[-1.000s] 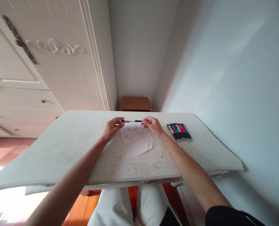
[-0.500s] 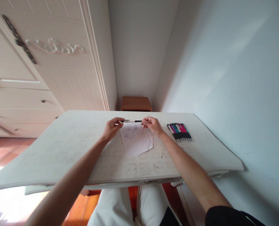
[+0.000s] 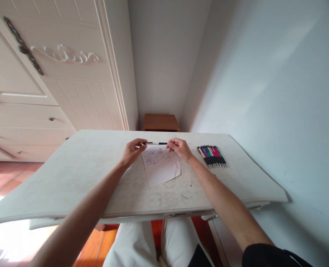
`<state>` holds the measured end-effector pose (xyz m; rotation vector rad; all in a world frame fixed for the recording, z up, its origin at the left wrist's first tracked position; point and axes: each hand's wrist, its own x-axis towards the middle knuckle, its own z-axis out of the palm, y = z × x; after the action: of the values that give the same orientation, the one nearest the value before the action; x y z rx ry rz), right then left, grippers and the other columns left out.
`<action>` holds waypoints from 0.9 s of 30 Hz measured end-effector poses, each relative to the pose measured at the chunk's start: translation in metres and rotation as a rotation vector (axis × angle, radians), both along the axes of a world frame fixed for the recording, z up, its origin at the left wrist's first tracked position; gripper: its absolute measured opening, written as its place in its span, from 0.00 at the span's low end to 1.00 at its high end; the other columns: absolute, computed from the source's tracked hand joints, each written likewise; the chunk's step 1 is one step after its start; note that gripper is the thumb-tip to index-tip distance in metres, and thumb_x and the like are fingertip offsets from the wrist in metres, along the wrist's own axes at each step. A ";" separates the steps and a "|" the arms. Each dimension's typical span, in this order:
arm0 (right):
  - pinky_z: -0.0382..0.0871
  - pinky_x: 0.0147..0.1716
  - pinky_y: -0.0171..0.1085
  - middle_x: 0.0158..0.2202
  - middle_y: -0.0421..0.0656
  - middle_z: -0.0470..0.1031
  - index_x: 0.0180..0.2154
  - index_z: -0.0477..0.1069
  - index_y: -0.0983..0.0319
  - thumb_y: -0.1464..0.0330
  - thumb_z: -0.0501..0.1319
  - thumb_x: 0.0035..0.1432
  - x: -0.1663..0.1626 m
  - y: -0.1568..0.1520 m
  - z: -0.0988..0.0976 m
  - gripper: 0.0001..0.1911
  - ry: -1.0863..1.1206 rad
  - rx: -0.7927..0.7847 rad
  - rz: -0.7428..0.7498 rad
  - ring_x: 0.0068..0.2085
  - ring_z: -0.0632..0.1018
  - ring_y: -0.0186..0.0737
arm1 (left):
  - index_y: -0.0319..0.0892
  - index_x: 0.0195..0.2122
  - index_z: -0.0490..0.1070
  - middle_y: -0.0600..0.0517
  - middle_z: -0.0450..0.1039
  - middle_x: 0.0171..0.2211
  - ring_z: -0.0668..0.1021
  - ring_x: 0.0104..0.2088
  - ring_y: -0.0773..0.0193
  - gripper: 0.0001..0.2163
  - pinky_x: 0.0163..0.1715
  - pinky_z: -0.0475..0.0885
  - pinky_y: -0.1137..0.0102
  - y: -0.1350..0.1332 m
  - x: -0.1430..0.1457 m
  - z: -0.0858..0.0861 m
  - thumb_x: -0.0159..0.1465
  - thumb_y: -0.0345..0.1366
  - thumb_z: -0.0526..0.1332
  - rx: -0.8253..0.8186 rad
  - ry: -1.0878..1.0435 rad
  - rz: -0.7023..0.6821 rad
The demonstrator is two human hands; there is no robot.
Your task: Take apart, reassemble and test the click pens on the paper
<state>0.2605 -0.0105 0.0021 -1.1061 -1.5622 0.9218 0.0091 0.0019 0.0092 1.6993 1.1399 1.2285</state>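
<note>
Between my two hands a white and black pen [image 3: 155,143] is held level, just above the far edge of a sheet of paper. My left hand [image 3: 134,151] pinches its left end, where the dark clip shows. At the black grip end, my right hand [image 3: 179,147] closes on the pen with thumb and fingers; the tip is hidden behind them. Below lies the paper [image 3: 162,171], with blue scribbles on its upper part and a torn right edge, on what looks like another sheet.
A row of several coloured pens [image 3: 212,156] lies to the right on the white table [image 3: 78,174]. A wall [image 3: 264,92] borders the table's right side. Behind stand a small brown cabinet [image 3: 161,121] and, at the left, a white wardrobe [image 3: 83,92].
Almost nothing differs. My left fingers have shifted very slightly along the pen's left end; my right hand keeps its place.
</note>
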 end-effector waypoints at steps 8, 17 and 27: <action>0.69 0.28 0.35 0.30 0.44 0.78 0.30 0.72 0.62 0.52 0.63 0.54 -0.001 -0.002 0.003 0.19 -0.020 0.007 0.000 0.26 0.77 0.35 | 0.39 0.41 0.75 0.46 0.77 0.40 0.76 0.37 0.61 0.17 0.32 0.69 0.71 0.000 0.000 0.001 0.57 0.47 0.62 0.016 -0.016 0.005; 0.68 0.28 0.35 0.29 0.43 0.77 0.29 0.71 0.62 0.54 0.63 0.54 -0.001 -0.002 0.002 0.16 0.004 0.015 -0.004 0.25 0.76 0.35 | 0.39 0.29 0.75 0.48 0.76 0.24 0.72 0.25 0.65 0.22 0.26 0.66 0.71 0.000 0.000 0.000 0.59 0.56 0.59 -0.032 0.043 -0.086; 0.70 0.29 0.36 0.27 0.42 0.77 0.29 0.68 0.60 0.59 0.61 0.54 -0.001 0.000 -0.003 0.12 -0.090 0.041 -0.063 0.26 0.77 0.37 | 0.39 0.39 0.77 0.46 0.80 0.31 0.78 0.31 0.60 0.21 0.32 0.72 0.67 0.003 0.000 -0.004 0.55 0.51 0.66 0.001 0.034 -0.074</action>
<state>0.2596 -0.0109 -0.0006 -1.1755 -1.6026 0.8038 0.0091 0.0047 0.0049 1.7528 1.0867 1.1591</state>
